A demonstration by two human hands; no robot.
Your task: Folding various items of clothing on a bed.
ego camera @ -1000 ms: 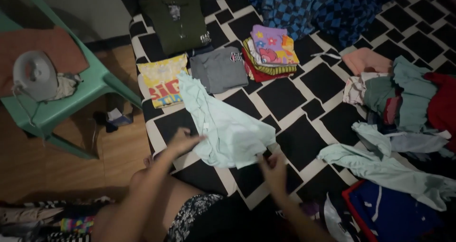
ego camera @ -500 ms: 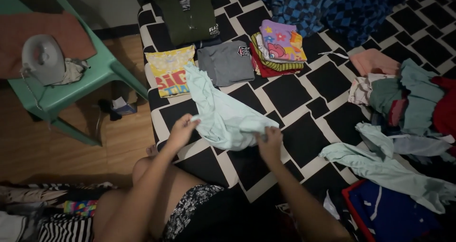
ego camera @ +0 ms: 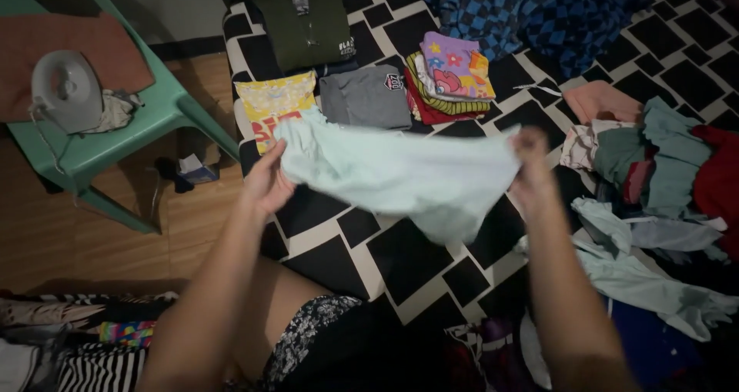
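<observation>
A pale mint-green garment [ego camera: 400, 172] is held spread in the air between the two hands, above the black-and-white checkered cover [ego camera: 400, 253] of the bed. Its left edge is gripped by the left hand [ego camera: 268, 185], whose fingers are closed on the cloth; its right edge is pinched by the right hand [ego camera: 531, 161], the fingers likewise closed on the fabric. The lower edge of the garment sags in the middle.

At the far left, a green plastic chair [ego camera: 115, 149] is seen on the wooden floor [ego camera: 92, 230], with a grey clothes iron [ego camera: 65, 92] and a reddish-brown cloth [ego camera: 77, 53] resting on its seat. A heap of striped and patterned clothes [ego camera: 69, 346] lies in the lower left corner.

Behind the held garment, folded items are laid in a row on the cover: a yellow printed shirt [ego camera: 275, 103], partly hidden by the mint cloth, a grey folded shirt [ego camera: 366, 95] just beside it, and a stack of colourful folded clothes [ego camera: 446, 76] next to that. A dark green folded shirt [ego camera: 304, 22] is placed behind them. A blue checkered cloth [ego camera: 531, 15] is bunched at the top.

To the right, a folded pink piece [ego camera: 600, 103] is set near a loose pile of unfolded clothes [ego camera: 654, 169] in teal, white and red. More pale crumpled garments [ego camera: 654, 276] are spread below it.
</observation>
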